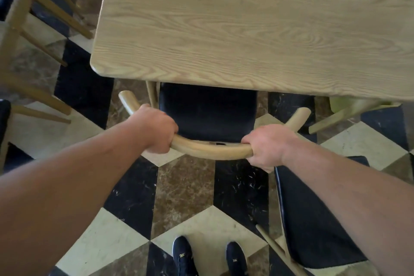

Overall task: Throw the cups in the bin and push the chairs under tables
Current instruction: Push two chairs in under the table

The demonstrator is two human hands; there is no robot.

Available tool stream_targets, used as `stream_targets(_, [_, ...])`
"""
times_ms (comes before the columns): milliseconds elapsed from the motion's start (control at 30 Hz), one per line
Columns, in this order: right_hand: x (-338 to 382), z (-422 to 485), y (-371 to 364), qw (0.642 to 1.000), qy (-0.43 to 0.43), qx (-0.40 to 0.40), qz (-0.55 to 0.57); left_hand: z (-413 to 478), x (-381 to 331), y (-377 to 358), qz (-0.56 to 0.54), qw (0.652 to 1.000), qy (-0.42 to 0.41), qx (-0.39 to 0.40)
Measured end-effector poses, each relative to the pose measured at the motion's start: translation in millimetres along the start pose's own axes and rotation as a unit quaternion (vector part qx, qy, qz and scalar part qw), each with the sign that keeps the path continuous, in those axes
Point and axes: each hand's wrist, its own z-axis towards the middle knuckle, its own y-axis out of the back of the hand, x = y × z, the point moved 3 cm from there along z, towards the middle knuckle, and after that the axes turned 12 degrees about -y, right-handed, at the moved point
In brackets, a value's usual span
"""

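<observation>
At centre frame, the chair [208, 116] is partway under the counter [257, 29]: front of the dark seat is hidden below the counter edge, rear of the seat and the curved wooden backrest rail [212, 150] stick out toward the camera. So this push looks mid-way, not finished. Left hand [158, 129] is clenched around the rail left of centre, fingers wrapped under it; right hand [267, 145] is clenched on the rail right of centre, same grip. Both rail tips curl up free beyond the hands. More chairs left to do, judging by layout: one dark-seated chair [318, 215] at lower right stands clear of any counter, just beside the right forearm; wooden legs of another [44, 6] show at upper left, position relative to a counter unclear. No cups and no bin in view, counter top is bare, so cup status can't be judged here.
</observation>
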Motion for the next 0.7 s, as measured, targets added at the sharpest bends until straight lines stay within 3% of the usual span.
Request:
stream_targets(133, [1.1,-6.7,-2.3,1.000,-0.014,-0.006,0.005,-6.0,-8.5,-5.1,0.016,0.997,0.035,-0.065])
stream_targets(233, [2.7,-18.5,-8.0,0.998,-0.025,-0.046,0.023,-15.6,-28.6,-14.5,-0.010,0.982,0.116,-0.151])
stream_targets(367, [1.6,-31.4,-31.6,0.974,-0.064,-0.216,0.024,-36.6,-102.6,-30.9,-0.138,0.942,0.145,-0.268])
stream_targets(500, [-12.1,-105.7,-98.4,0.926,-0.004,-0.321,0.199,-60.3,-215.4,-19.4,-0.146,0.914,0.105,-0.365])
stream_targets(600, [-64.7,-181.6,-173.5,0.920,0.029,-0.302,0.248,-52.8,-309.6,-11.5,-0.178,0.924,0.060,-0.333])
stream_targets(700, [-152.2,-247.6,-260.2,0.934,-0.041,-0.244,0.256,-22.1,-409.7,-8.4,-0.189,0.944,0.000,-0.269])
